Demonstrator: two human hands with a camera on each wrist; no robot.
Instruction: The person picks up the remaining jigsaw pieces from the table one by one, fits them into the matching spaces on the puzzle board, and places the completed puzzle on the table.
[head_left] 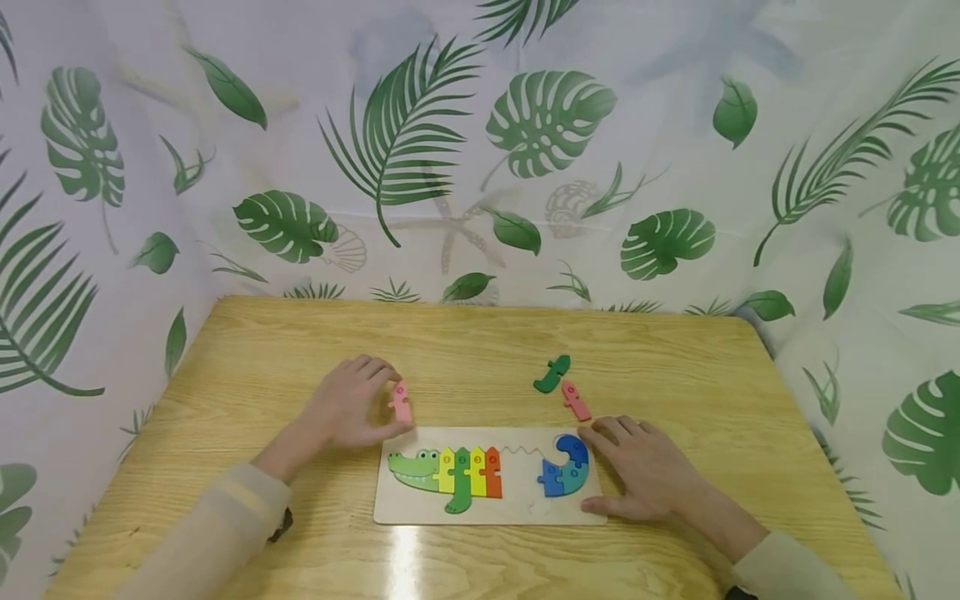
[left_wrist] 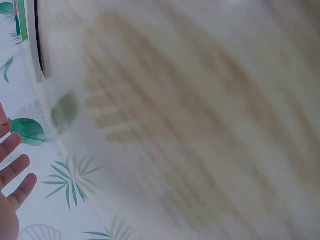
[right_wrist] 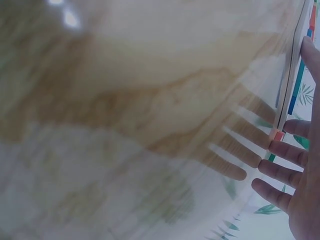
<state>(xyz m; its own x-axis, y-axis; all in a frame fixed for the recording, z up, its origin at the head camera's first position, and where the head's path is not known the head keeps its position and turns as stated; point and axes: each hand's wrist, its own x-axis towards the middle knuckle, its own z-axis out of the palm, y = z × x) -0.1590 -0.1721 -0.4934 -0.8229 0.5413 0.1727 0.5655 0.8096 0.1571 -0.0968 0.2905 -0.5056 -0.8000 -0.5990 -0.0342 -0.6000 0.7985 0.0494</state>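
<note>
A wooden puzzle board (head_left: 517, 515) lies on the table, with a crocodile picture partly filled in. The green head (head_left: 412, 469), several numbered body pieces (head_left: 478, 473) and the blue tail pieces (head_left: 573, 475) are in it, with a bare stretch between. At the board's upper left corner, my left hand (head_left: 348, 406) pinches a pink puzzle piece (head_left: 402, 405) upright between thumb and fingers. My right hand (head_left: 648, 468) rests at the board's right end, thumb on its edge and fingers extended near the upper corner. The right wrist view shows those fingers (right_wrist: 282, 175) spread.
Behind the board, a dark green puzzle piece (head_left: 552, 374) and another pink puzzle piece (head_left: 576, 401) lie on the wooden table (head_left: 300, 517). A leaf-patterned cloth (head_left: 450, 125) hangs around the table's back and sides.
</note>
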